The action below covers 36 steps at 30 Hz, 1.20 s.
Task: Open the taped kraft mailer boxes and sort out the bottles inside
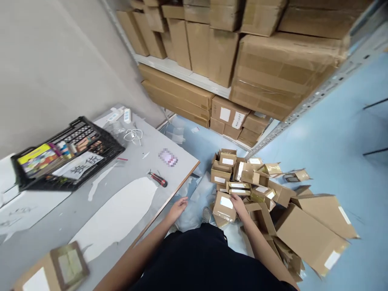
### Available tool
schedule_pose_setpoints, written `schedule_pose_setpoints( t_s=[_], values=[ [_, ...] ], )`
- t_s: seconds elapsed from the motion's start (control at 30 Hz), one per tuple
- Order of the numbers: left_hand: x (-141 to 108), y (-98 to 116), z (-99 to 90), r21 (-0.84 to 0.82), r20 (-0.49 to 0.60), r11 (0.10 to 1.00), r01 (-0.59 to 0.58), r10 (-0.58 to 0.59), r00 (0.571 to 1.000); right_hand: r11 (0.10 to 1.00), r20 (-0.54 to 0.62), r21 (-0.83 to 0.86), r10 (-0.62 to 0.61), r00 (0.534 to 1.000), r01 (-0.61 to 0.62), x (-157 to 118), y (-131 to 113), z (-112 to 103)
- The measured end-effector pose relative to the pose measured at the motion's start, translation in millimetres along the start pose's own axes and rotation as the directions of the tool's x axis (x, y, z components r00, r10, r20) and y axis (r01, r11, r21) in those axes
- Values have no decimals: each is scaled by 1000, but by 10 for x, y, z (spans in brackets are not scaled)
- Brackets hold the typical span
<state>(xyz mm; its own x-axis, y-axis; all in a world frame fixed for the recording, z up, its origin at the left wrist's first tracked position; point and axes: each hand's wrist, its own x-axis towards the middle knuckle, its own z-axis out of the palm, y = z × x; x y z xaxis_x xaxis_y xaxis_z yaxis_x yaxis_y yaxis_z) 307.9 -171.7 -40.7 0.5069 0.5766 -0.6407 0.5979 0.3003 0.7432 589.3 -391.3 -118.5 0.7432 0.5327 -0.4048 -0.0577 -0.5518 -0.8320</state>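
My left hand [178, 210] hangs beside the table's front edge, empty, its fingers loosely bent and apart. My right hand [239, 205] reaches over the box pile, fingers stretched forward and seemingly empty. Its fingertips overlap the edge of a labelled cardboard box [223, 208]; whether they touch it I cannot tell. Just beyond lies a small taped carton [239, 188]. On the table near my left hand rest a red and black utility knife [158, 178] and a blurred-out pinkish item [168, 157].
The grey table [130, 161] holds a black crate [75, 149] of goods, a white cable [133, 136] and a taped box [51, 268]. Opened cartons [312, 230] litter the floor at right. A metal shelf [218, 89] stacked with boxes stands ahead.
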Motion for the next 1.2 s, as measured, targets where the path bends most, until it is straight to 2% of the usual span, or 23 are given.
schedule_pose_setpoints(
  t_s=[0.13,0.23,0.33,0.47,0.7,0.87,1.03,1.2],
  values=[
    [-257,-239,-213,-69,-102,997,30,-37,994,998,119,-8,-58,991,59,83,-332,315],
    [-522,-459,-444,-155,-181,988,7,-35,983,993,215,-7,-117,970,121,20,-576,646],
    [-823,-717,-717,-254,-262,967,-24,-45,964,985,312,2,-164,936,171,-140,-793,1065],
    [-1230,-1124,-1088,-390,-382,918,-71,-91,920,979,446,18,-189,875,202,-498,-1044,1720],
    [-1973,-2017,-1661,-621,-535,766,-167,-258,805,950,681,14,-238,692,313,-1401,-1319,2897],
    [-2463,-2600,-2021,-701,-609,661,-269,-357,708,920,797,-7,-231,558,392,-2039,-1433,3681],
    [-2799,-2942,-2306,-734,-657,561,-382,-446,608,873,882,-49,-190,430,486,-2558,-1647,4419],
    [-2925,-3155,-2524,-754,-655,437,-491,-557,511,782,947,5,-205,249,624,-2914,-2066,5266]
  ],
)
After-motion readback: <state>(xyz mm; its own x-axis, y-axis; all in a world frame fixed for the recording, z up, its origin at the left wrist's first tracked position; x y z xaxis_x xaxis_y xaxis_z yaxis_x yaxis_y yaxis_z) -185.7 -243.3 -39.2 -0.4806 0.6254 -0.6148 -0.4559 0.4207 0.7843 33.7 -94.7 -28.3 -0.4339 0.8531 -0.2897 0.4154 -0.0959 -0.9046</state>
